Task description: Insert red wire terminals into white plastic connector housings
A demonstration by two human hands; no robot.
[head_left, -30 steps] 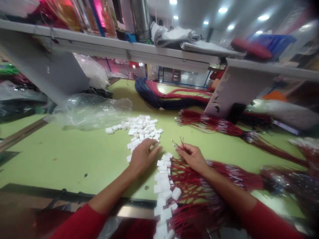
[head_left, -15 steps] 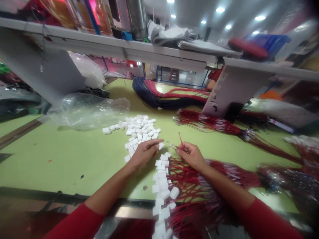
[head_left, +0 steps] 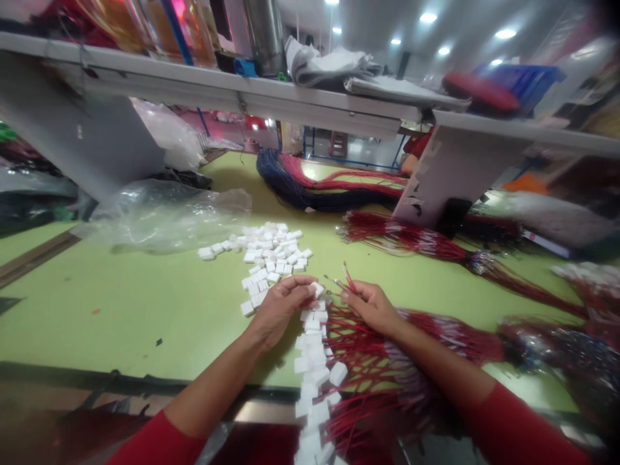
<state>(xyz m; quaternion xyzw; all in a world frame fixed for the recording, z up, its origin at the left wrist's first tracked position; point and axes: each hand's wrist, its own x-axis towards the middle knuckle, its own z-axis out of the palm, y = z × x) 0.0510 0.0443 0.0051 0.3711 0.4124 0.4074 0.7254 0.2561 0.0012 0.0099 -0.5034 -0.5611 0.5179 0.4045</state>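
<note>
The left hand is nearly closed, its fingertips pinching a white block, though the fingers partly hide the grip. The right hand is curled closed around a few thin red wires. Their bare metal tips point toward 9 o'clock at that block, just apart from it, so only a short gap separates the two hands.

From just below the pinched block, a line of white blocks runs toward the person at 6 o'clock and passes between the forearms. The right forearm lies over a loose bundle of red wires, which fans out from beside that line toward 3 o'clock. A larger heap of blocks sits on the green table at 12 o'clock from the left hand, its lowest blocks just beside the fingers.

Farther out, a crumpled plastic bag lies at 10 o'clock. A blue-and-red wire coil lies at 12 o'clock, and a red wire bundle with a silvery binding stretches across 2 o'clock. A gray shelf spans the view above the table, holding folded cloth and a blue crate. Both forearms end in red sleeves.
</note>
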